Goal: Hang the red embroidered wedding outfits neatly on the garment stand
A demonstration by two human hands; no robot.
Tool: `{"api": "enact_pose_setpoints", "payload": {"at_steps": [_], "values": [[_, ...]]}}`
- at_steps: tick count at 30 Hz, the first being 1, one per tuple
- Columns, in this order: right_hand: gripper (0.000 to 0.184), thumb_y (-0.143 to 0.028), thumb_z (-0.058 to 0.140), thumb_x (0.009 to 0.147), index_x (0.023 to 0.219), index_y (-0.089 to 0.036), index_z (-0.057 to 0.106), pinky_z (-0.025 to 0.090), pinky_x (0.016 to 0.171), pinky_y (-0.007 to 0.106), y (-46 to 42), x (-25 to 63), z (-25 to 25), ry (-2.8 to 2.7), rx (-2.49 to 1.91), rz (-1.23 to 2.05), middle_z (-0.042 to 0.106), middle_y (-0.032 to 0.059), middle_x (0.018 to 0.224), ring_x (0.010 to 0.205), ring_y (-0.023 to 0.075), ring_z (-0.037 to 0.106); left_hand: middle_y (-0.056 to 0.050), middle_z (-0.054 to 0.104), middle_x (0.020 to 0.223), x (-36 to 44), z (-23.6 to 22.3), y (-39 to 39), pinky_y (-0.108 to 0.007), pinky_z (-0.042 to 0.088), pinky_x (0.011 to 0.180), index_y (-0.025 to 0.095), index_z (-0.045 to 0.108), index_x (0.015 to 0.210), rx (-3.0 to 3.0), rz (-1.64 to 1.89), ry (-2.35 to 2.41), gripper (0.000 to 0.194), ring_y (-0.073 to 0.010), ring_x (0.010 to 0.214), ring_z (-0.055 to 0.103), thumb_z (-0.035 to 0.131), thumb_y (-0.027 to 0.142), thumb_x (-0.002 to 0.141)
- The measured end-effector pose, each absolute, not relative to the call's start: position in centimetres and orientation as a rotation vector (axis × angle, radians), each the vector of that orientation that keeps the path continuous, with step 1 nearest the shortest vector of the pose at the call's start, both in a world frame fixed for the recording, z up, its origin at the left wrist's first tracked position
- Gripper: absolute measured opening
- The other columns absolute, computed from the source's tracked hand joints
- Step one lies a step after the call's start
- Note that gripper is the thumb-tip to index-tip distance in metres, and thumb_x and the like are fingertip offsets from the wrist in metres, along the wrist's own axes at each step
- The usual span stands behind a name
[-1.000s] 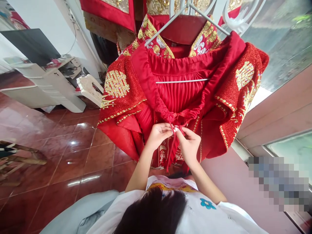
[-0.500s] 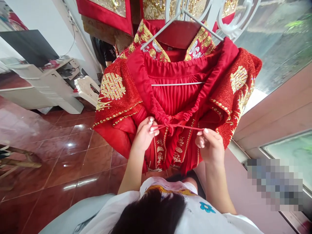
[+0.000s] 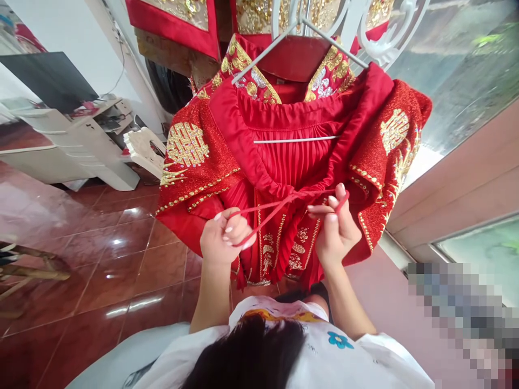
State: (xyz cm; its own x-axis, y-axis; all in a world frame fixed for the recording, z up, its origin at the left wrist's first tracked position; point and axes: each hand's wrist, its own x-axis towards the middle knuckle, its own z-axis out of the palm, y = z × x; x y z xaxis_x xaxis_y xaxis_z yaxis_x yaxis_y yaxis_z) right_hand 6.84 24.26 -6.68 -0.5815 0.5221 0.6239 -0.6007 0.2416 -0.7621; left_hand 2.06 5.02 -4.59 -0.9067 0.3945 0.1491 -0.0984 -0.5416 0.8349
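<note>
A red pleated skirt (image 3: 292, 154) with a gathered waistband hangs from a white wire hanger (image 3: 263, 52). Behind it is a red glittery jacket (image 3: 225, 156) with gold embroidery and beaded edges. The red drawstring (image 3: 271, 217) comes out of the waistband's front and stretches between both hands. My left hand (image 3: 225, 235) is closed around a loop of it, left of the waistband. On the right, my right hand (image 3: 337, 232) pinches the other side between thumb and forefinger, the cord curving over the fingers. Where the two sides cross, I cannot tell whether a knot holds.
White scrollwork metal (image 3: 383, 46) stands behind the hanger, near a window at right. More red and gold garments (image 3: 174, 27) hang at the top. To the left are a white desk (image 3: 68, 135) with a black monitor (image 3: 48, 81) and a white chair back (image 3: 144, 146).
My left hand has moved left and down, drawing the drawstring into a longer loop. My right hand has turned upward, with the cord now over its fingers. The bow-like tangle at the middle has come loose.
</note>
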Motion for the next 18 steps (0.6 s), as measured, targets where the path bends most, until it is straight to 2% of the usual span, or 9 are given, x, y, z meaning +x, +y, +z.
{"api": "enact_pose_setpoints", "payload": {"at_steps": [1,3,6,8,11,14,18], "values": [[0.026,-0.032,0.051,0.089,0.111,-0.029,0.064,0.05,0.075,0.032,24.6,6.4,-6.8,-1.641,0.116,1.248,0.048,0.0035,0.136,0.088,0.0164,0.063,0.008,0.013,0.038,2.3,-4.4,4.6,-0.02,0.024,0.034,0.018,0.034,0.046,0.476,2.452,1.418,0.052,-0.0038,0.033,0.015,0.064,0.056,0.065],[0.024,-0.024,0.052,0.088,0.108,-0.022,0.065,0.047,0.083,0.034,25.5,5.7,-6.8,-1.695,0.173,0.775,0.058,0.0091,0.123,0.099,0.0206,0.062,0.006,0.023,0.039,2.7,-4.0,3.6,-0.019,0.018,0.036,0.016,0.047,0.049,0.487,2.413,1.857,0.042,-0.0034,0.034,0.02,0.067,0.049,0.066],[0.019,-0.017,0.048,0.088,0.099,-0.016,0.063,0.044,0.074,0.03,26.6,5.4,-5.9,-1.653,0.196,0.378,0.066,0.0103,0.097,0.088,0.0184,0.063,0.004,0.038,0.044,3.2,-3.3,2.5,-0.02,0.018,0.042,0.012,0.057,0.051,0.411,2.337,2.717,0.027,-0.0035,0.043,0.031,0.07,0.03,0.066],[0.014,-0.016,0.046,0.089,0.088,-0.014,0.06,0.039,0.065,0.027,26.7,5.5,-5.1,-1.702,0.238,0.264,0.065,0.0075,0.08,0.073,0.0142,0.058,0.004,0.037,0.043,3.3,-2.9,2.2,-0.02,0.018,0.043,0.013,0.056,0.049,0.341,2.491,2.834,0.024,-0.0039,0.043,0.032,0.07,0.025,0.065],[0.016,-0.027,0.053,0.088,0.083,-0.014,0.059,0.034,0.059,0.025,26.6,5.7,-4.0,-1.897,0.333,0.175,0.058,0.0045,0.069,0.062,0.0113,0.047,0.005,0.034,0.041,2.7,-2.3,2.2,-0.021,0.018,0.042,0.013,0.05,0.045,0.424,2.87,2.549,0.027,-0.0041,0.039,0.03,0.069,0.026,0.06],[0.022,-0.037,0.058,0.086,0.08,-0.017,0.066,0.029,0.052,0.025,27.3,6.0,-2.2,-2.066,0.445,0.095,0.053,0.0017,0.06,0.054,0.0093,0.038,0.006,0.032,0.041,1.7,-1.0,2.1,-0.019,0.015,0.044,0.012,0.046,0.042,0.57,2.875,2.784,0.031,-0.0023,0.04,0.026,0.071,0.023,0.056],[0.021,-0.039,0.06,0.085,0.078,-0.022,0.071,0.027,0.048,0.024,30.1,7.5,2.3,-2.144,0.616,0.206,0.048,-0.0001,0.049,0.046,0.0065,0.034,0.006,0.034,0.044,0.3,2.0,-0.4,-0.019,0.02,0.051,0.012,0.05,0.047,0.456,2.826,3.125,0.028,-0.0029,0.047,0.029,0.072,0.026,0.058]]}}
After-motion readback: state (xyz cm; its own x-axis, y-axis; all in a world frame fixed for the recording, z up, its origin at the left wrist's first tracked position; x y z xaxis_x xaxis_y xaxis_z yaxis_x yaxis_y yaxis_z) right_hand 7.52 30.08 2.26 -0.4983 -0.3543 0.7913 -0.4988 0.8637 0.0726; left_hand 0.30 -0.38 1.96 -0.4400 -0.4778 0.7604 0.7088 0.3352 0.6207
